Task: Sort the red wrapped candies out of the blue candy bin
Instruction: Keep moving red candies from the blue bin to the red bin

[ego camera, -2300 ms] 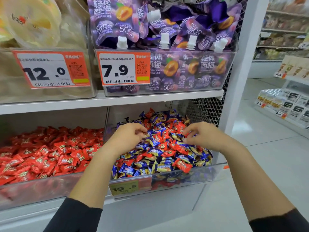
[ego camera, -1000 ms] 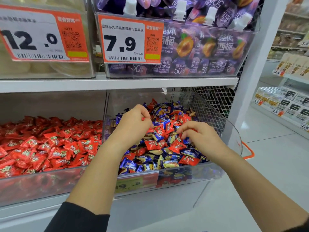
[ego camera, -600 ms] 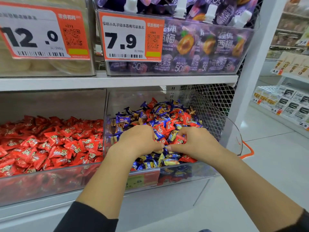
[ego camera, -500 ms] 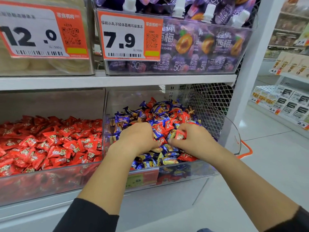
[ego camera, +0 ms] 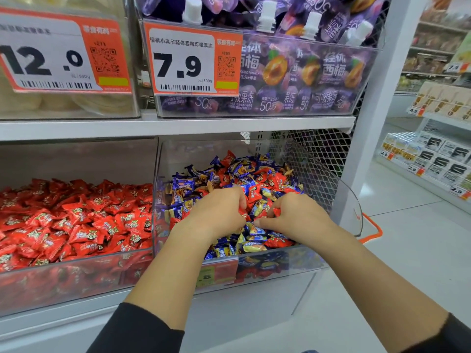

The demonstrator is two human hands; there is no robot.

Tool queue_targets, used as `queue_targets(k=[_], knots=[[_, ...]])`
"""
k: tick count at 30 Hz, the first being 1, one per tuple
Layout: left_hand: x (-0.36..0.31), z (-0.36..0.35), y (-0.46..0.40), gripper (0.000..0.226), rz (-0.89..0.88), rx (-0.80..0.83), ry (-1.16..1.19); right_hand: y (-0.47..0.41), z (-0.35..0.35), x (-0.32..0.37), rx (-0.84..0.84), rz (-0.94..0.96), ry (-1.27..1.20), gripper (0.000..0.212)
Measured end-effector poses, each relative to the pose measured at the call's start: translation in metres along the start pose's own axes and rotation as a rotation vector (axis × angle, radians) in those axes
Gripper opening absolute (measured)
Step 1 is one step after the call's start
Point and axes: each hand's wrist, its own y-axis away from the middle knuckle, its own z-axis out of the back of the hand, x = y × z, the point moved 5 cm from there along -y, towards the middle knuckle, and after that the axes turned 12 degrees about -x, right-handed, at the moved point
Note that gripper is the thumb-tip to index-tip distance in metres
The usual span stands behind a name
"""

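Observation:
A clear plastic bin (ego camera: 285, 263) on the lower shelf holds blue wrapped candies (ego camera: 182, 189) mixed with red wrapped candies (ego camera: 276, 179). Both hands are inside it, close together over the front half of the pile. My left hand (ego camera: 219, 212) has its fingers curled down into the candies, with red wrappers showing at its fingertips. My right hand (ego camera: 298, 216) is curled too and grips a red wrapped candy (ego camera: 276, 212) that peeks out by its knuckles. What lies under either palm is hidden.
A second clear bin (ego camera: 76, 273) to the left is full of red candies only. The shelf above carries bins of purple jelly pouches (ego camera: 300, 72) and price tags reading 12.0 and 7.9. A wire mesh panel (ego camera: 313, 154) closes the right side. An aisle lies to the right.
Both hands came down from the back of the pile to its front middle and drew together. Their fingers have curled tighter into the candies, gathering red wrappers.

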Motion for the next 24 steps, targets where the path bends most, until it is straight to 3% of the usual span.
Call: queue_targets(k=[4,9,16,20,22,24], knots=[[0.004,-0.003,-0.002,0.033,0.028,-0.012,-0.176,0.0,0.008,0.006,-0.075,0.008,-0.078,0.038],[0.012,-0.007,-0.006,0.023,0.065,0.035,-0.221,0.002,0.035,-0.003,-0.044,-0.065,-0.326,0.031],[0.018,0.008,-0.006,0.022,0.092,-0.051,-0.07,0.006,0.04,-0.006,0.027,-0.005,-0.483,0.02],[0.022,0.022,-0.004,0.024,0.123,-0.102,0.06,0.015,0.035,0.0,0.274,0.105,-0.379,0.007],[0.021,0.023,-0.003,0.024,0.11,-0.123,0.048,0.019,0.028,0.0,0.344,0.123,-0.232,0.026],[0.018,0.02,-0.004,0.023,0.1,-0.145,0.046,0.019,0.024,0.0,0.379,0.135,-0.152,0.032]])
